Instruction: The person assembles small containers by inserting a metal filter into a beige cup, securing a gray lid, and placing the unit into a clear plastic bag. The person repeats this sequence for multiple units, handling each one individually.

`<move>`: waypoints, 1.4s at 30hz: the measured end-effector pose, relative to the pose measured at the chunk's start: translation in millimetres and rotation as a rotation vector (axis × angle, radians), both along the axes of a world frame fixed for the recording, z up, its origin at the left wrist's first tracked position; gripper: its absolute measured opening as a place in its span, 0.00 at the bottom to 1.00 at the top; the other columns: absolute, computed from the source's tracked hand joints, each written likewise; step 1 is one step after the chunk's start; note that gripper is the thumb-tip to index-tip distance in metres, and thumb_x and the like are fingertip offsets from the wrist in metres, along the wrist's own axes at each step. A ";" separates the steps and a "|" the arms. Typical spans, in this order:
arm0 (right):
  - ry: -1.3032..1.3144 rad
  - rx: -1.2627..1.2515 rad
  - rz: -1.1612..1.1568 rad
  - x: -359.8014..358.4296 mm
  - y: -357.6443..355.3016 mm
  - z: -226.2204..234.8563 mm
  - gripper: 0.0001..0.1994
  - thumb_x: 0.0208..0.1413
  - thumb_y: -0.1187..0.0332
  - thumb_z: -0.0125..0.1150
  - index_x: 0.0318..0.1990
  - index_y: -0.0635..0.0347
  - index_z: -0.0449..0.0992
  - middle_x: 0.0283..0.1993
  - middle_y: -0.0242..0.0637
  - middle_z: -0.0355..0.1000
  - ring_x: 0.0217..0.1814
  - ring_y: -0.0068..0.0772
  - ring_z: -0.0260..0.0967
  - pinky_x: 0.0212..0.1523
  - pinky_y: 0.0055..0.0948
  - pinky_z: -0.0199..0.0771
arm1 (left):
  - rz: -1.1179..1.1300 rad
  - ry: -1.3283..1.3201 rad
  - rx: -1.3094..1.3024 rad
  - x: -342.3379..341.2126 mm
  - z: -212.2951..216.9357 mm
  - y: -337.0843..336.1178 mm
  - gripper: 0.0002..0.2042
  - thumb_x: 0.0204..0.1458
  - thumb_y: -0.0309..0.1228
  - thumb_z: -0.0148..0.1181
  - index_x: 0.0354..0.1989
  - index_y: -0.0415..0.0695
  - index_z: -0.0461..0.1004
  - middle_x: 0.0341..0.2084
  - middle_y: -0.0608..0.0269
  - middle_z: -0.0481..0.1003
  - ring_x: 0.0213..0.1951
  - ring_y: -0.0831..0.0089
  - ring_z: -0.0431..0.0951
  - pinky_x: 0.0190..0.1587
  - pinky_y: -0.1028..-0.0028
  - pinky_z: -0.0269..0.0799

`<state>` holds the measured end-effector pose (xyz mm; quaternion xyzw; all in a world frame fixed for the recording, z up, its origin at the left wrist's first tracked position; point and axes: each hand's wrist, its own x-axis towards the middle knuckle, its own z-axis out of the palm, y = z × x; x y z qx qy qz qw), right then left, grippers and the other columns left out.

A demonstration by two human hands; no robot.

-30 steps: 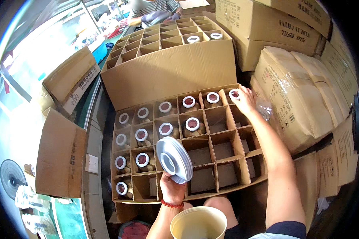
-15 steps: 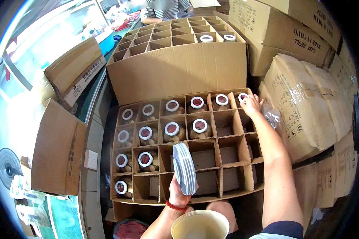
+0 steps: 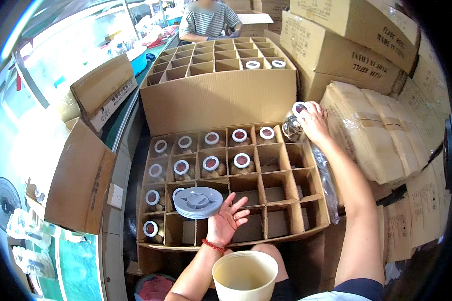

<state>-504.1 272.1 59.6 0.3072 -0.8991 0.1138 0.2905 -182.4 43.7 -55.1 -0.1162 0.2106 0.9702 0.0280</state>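
My left hand (image 3: 223, 226) is palm up with its fingers spread, bearing a stack of round grey plastic discs (image 3: 198, 200) at its thumb side. The stack lies tilted over the divided cardboard carton (image 3: 281, 173) and hides part of the flask below. My right hand (image 3: 314, 120) grips a silvered glass flask liner (image 3: 292, 129) by its white-ringed mouth, raised above the far right corner of the carton. Similar liners with white rings, such as one liner (image 3: 241, 163), stand in the left and far cells.
Behind stands a second divided carton (image 3: 216, 103) with two white-ringed liners. A cream bucket (image 3: 221, 276) sits between my knees. Stacked cartons (image 3: 356, 55) and a wrapped bundle (image 3: 371, 130) crowd the right. Clear plastic (image 3: 327, 185) hangs beside the carton. A person (image 3: 208, 22) sits beyond.
My right hand has lifted the liner out of the far right cell. My left hand has turned palm up, and the disc stack has tipped flatter and shifted left.
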 end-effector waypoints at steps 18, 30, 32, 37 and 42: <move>0.332 0.207 0.751 311.8 -40.9 77.3 0.10 0.54 0.62 0.56 0.42 0.52 0.75 0.60 0.47 0.65 0.68 0.45 0.56 0.65 0.48 0.58 | -0.023 0.088 0.027 37.3 75.2 -1.1 0.27 0.64 0.50 0.30 0.59 0.44 0.64 0.54 0.55 0.70 0.54 0.59 0.72 0.53 0.52 0.71; 0.345 0.216 0.665 329.0 -47.6 67.4 0.23 0.58 0.52 0.55 0.60 0.39 0.65 0.70 0.47 0.53 0.74 0.49 0.45 0.69 0.55 0.50 | 0.098 0.095 0.036 48.1 114.4 4.3 0.28 0.65 0.50 0.35 0.60 0.37 0.60 0.56 0.50 0.68 0.54 0.57 0.72 0.56 0.59 0.72; 0.269 0.194 0.703 332.9 -46.3 69.4 0.25 0.57 0.52 0.56 0.62 0.41 0.64 0.69 0.47 0.53 0.74 0.50 0.46 0.68 0.53 0.51 | 0.093 0.110 0.013 48.9 111.2 3.4 0.27 0.65 0.50 0.35 0.60 0.37 0.60 0.56 0.50 0.68 0.54 0.58 0.72 0.56 0.60 0.72; -0.142 -0.182 0.823 334.3 -42.9 79.6 0.28 0.58 0.56 0.59 0.64 0.56 0.62 0.68 0.52 0.56 0.71 0.52 0.52 0.68 0.46 0.53 | 0.174 0.062 -0.080 51.3 95.1 -3.3 0.26 0.65 0.49 0.37 0.60 0.39 0.60 0.54 0.52 0.69 0.53 0.60 0.73 0.55 0.61 0.72; -0.985 -0.715 0.479 277.9 -47.8 38.0 0.29 0.65 0.53 0.49 0.65 0.64 0.57 0.67 0.50 0.57 0.69 0.43 0.56 0.67 0.36 0.56 | 0.123 0.062 -0.045 44.5 62.5 -13.9 0.25 0.64 0.49 0.42 0.60 0.41 0.60 0.54 0.52 0.69 0.49 0.61 0.76 0.50 0.61 0.76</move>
